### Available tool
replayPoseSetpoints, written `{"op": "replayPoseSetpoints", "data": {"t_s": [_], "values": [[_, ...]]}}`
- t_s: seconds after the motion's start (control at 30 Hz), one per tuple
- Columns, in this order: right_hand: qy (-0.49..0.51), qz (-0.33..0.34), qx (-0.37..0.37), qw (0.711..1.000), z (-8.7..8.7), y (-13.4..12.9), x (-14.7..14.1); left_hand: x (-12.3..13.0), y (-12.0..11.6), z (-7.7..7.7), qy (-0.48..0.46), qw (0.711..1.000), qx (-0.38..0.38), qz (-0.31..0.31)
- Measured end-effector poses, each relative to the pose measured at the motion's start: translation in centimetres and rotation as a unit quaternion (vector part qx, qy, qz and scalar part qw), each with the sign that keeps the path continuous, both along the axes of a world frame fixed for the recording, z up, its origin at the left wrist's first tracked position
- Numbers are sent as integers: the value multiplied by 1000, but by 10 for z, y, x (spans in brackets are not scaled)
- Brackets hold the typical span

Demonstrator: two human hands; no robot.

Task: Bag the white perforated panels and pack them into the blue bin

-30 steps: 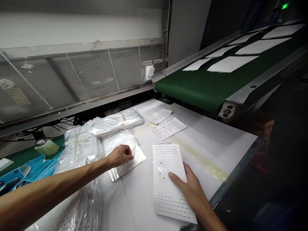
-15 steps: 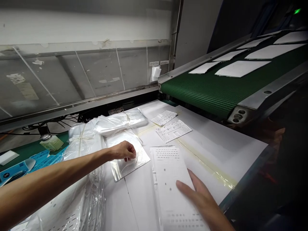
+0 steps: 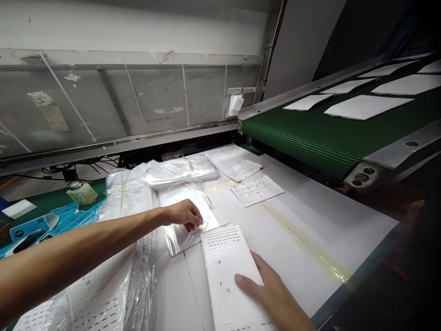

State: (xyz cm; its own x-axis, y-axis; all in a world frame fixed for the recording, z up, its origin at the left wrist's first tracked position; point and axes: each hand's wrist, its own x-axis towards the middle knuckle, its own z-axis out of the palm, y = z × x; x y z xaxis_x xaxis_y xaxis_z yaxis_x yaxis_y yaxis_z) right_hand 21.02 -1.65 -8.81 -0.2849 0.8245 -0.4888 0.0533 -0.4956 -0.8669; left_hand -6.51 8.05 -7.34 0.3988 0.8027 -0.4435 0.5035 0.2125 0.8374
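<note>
My left hand (image 3: pixel 188 215) is closed in a pinch at the open-side edge of a clear plastic bag (image 3: pixel 177 241) lying on a flat stack of bags. My right hand (image 3: pixel 267 287) grips a long white panel (image 3: pixel 225 271) by its right edge, thumb on top. Rows of dark slots and a few round holes mark the panel. Its upper left corner reaches the edge of the bag stack, close below my left hand; whether it is inside the bag I cannot tell. The left fingertips partly hide the pinched film.
Tied bundles of clear bags (image 3: pixel 182 171) and bagged slotted panels (image 3: pixel 93 294) lie left. Two printed cards (image 3: pixel 257 190) rest on the white tabletop (image 3: pixel 320 216). A green conveyor belt (image 3: pixel 292 133) carries several white pieces. A small jar (image 3: pixel 81 193) stands far left.
The panel in my right hand has moved left, up to the bag stack. My left hand keeps its pinch near the bag. The whole view has shifted, with the surroundings now farther right.
</note>
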Motion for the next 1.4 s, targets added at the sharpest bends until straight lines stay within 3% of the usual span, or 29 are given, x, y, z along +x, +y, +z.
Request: {"op": "replayPoseSetpoints", "data": {"t_s": [0.2, 0.37, 0.47, 0.7, 0.8, 0.9, 1.1, 1.4], "values": [[5, 47, 17, 999, 5, -4, -14, 3, 0, 1, 31, 999, 10, -11], [-64, 45, 47, 996, -6, 6, -28, 0, 4, 9, 115, 988, 106, -11], [-92, 46, 59, 993, -4, 6, -27, -3, 3, 19, 152, 975, 156, -33], [-98, 106, 124, 982, 12, 1, -44, 4, -7, 37, 260, 902, 334, -85], [-95, 143, 146, 974, 12, 10, -55, 7, -8, 39, 284, 875, 374, -120], [-45, 152, 117, 980, 14, 22, -60, 7, -8, 40, 294, 861, 392, -137], [9, 164, 31, 986, 25, 34, -66, 1, -13, 38, 292, 861, 387, -150], [36, 27, -12, 999, 15, 67, -98, 4, -25, 45, 255, 894, 343, -134]]}}
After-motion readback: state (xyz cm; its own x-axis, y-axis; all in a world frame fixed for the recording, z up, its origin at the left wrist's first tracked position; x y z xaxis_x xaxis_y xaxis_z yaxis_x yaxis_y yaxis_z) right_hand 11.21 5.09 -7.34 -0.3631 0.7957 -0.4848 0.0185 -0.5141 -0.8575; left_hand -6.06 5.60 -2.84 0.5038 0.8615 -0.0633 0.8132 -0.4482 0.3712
